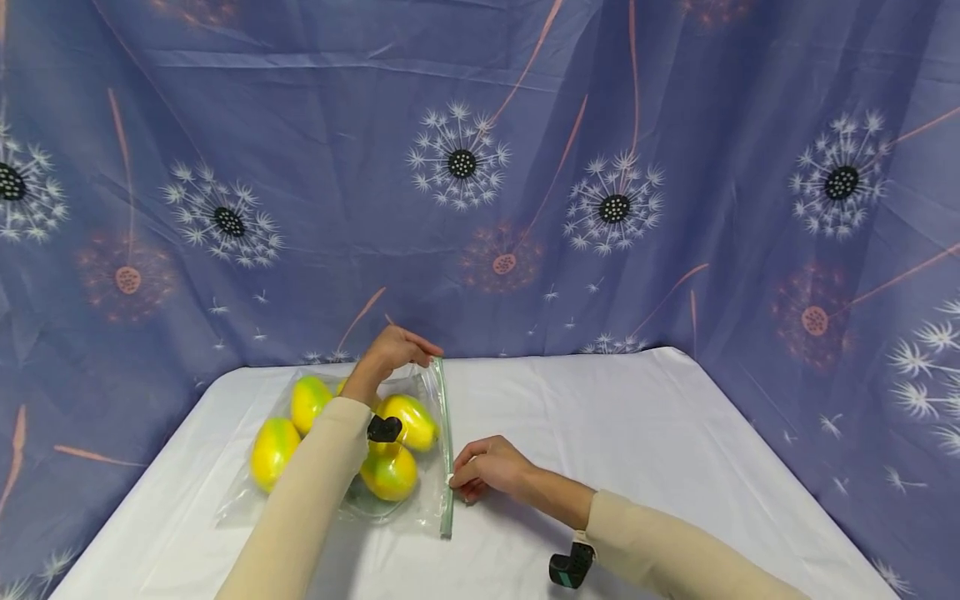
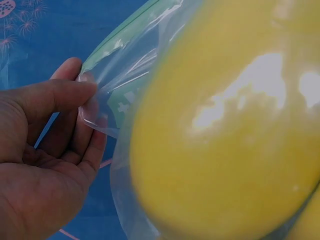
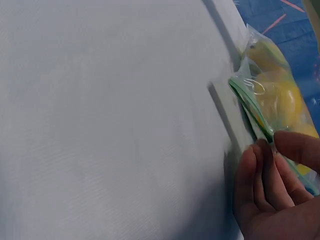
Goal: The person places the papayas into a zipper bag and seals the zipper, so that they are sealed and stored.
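Observation:
A clear zip bag (image 1: 427,508) with a green seal strip (image 1: 446,425) lies on the table, its mouth facing right. Inside are several glossy yellow-green mangoes (image 1: 407,421), one filling much of the left wrist view. My left hand (image 1: 397,350) reaches across the bag and pinches the far corner by the seal; thumb and fingers (image 2: 67,92) grip the clear film. Around the middle of the strip, my right hand (image 1: 491,467) pinches the small white slider (image 1: 450,479) between thumb and fingers. In the right wrist view the green strip (image 3: 250,102) runs into that pinch.
A white cloth (image 1: 600,425) covers the table and reaches past the bag on the right. Behind it hangs a blue curtain (image 1: 337,208) with dandelion prints. Each wrist wears a small black camera (image 1: 572,567). My left forearm (image 1: 307,500) covers part of the bag.

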A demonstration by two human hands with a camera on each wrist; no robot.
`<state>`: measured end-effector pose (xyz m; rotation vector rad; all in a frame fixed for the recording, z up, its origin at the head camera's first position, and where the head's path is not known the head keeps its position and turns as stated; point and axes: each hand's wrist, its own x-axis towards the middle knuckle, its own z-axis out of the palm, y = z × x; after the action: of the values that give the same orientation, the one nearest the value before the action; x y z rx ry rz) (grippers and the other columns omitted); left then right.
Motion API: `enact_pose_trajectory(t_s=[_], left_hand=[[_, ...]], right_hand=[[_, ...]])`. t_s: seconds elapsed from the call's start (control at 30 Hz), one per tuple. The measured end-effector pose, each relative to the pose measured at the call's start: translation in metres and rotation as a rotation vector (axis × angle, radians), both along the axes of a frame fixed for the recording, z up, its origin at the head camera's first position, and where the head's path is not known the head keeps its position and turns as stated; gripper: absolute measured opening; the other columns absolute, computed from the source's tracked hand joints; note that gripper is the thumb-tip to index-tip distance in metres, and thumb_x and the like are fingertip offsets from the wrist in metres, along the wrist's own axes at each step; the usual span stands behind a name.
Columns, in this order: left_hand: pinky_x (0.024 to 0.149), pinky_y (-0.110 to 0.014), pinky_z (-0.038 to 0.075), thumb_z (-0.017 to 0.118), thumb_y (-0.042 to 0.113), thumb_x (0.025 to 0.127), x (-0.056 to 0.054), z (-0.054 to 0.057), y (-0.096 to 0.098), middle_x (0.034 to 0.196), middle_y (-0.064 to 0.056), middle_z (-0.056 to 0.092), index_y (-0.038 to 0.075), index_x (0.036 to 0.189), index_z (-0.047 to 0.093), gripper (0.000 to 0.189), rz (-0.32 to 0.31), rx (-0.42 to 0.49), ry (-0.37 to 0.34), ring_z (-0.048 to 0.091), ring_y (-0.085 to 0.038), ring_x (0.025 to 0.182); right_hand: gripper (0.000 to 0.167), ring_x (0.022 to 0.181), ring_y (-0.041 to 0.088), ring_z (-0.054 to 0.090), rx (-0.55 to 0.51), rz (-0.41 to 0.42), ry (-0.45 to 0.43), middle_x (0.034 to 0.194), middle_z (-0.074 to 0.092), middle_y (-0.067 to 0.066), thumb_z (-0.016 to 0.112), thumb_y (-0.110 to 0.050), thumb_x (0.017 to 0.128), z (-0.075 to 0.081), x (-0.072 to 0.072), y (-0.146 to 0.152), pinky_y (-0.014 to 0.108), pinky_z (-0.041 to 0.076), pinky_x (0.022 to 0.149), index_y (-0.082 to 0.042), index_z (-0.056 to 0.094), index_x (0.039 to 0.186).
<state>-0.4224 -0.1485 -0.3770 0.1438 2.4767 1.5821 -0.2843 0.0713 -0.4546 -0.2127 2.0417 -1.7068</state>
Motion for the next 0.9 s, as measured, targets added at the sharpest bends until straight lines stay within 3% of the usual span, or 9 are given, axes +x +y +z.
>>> enact_pose_trajectory(t_s=[0.37,0.5,0.7,0.9], left_hand=[[0.117,-0.051,0.040,0.069,-0.006,0.089,-0.001,0.006,-0.009,0.138,-0.015,0.063,0.005,0.113,0.078,0.028,0.081,0.048,-0.011,0.045,-0.034,0.142],[0.119,-0.053,0.036,0.069,-0.006,0.089,0.001,0.007,-0.009,0.136,-0.015,0.065,0.006,0.113,0.078,0.028,0.086,0.035,-0.012,0.046,-0.034,0.141],[0.114,-0.049,0.044,0.068,-0.007,0.089,0.005,0.004,-0.007,0.131,-0.015,0.068,0.004,0.119,0.075,0.032,0.069,0.045,-0.009,0.057,-0.034,0.130],[0.105,-0.047,0.052,0.064,-0.014,0.089,0.007,0.009,-0.007,0.135,-0.019,0.064,0.003,0.133,0.067,0.047,-0.022,0.065,-0.018,0.060,-0.034,0.127]], right_hand=[[0.008,0.056,0.016,0.067,0.070,0.221,-0.104,0.069,0.072,0.009,0.076,0.000,0.075,-0.001,0.006,0.017,0.026,0.058,0.052,-0.003,0.070,0.079],[0.008,0.056,0.016,0.067,0.087,0.255,-0.107,0.068,0.072,0.008,0.075,0.000,0.076,0.000,0.005,0.019,0.026,0.058,0.052,-0.005,0.069,0.077],[0.009,0.058,0.016,0.067,0.116,0.296,-0.117,0.070,0.072,0.008,0.075,0.000,0.077,0.001,0.005,0.020,0.026,0.058,0.053,-0.005,0.068,0.078],[0.012,0.062,0.015,0.064,0.216,0.330,-0.062,0.072,0.071,0.005,0.079,-0.004,0.079,0.013,-0.004,0.027,0.030,0.060,0.062,-0.001,0.074,0.089]])
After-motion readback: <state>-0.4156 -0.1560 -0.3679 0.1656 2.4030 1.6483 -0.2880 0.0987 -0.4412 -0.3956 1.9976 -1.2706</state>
